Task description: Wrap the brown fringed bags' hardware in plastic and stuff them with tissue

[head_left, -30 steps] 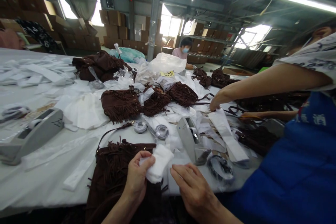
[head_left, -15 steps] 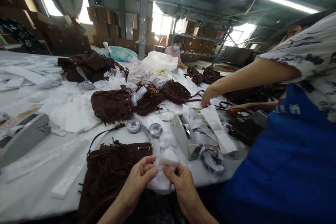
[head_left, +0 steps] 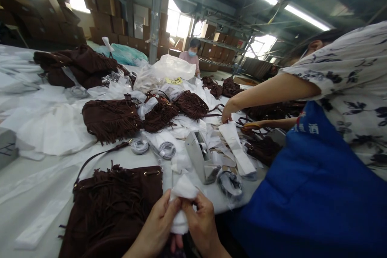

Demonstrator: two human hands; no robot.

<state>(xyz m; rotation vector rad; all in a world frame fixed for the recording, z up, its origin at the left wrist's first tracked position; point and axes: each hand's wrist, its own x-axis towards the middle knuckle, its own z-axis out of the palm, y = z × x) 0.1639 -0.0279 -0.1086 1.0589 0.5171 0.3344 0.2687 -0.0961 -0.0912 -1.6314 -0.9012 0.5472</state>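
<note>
A white wad [head_left: 180, 193] of soft wrapping is held bunched between both hands at the near edge of the bench [head_left: 45, 169], just right of the brown fringed bag [head_left: 111, 205] that lies flat in front of the person. By the look of it, the work is at an early stage: the wad is gathered but not yet placed in or around anything, and the bag beside the fingers is unwrapped, its strap trailing away to the left. The left hand [head_left: 155, 229] is raised with its fingers [head_left: 169, 209] pinched on the left side of the wad, thumb uppermost; the right hand [head_left: 202, 225] meets it from the other side, fingers [head_left: 189, 209] clenched on the same wad, so that the knuckles nearly touch. Just beyond the fingers a grey tape dispenser [head_left: 201, 157] stands, with tape rolls [head_left: 154, 148] to its left and a dark roll [head_left: 229, 183] to its right. Farther out, more fringed bags [head_left: 136, 113] lie among white sheets [head_left: 54, 129]. Well right of the fingers, a co-worker's hand [head_left: 226, 115], above a blue apron [head_left: 308, 193], touches a white strip [head_left: 237, 151].
</note>
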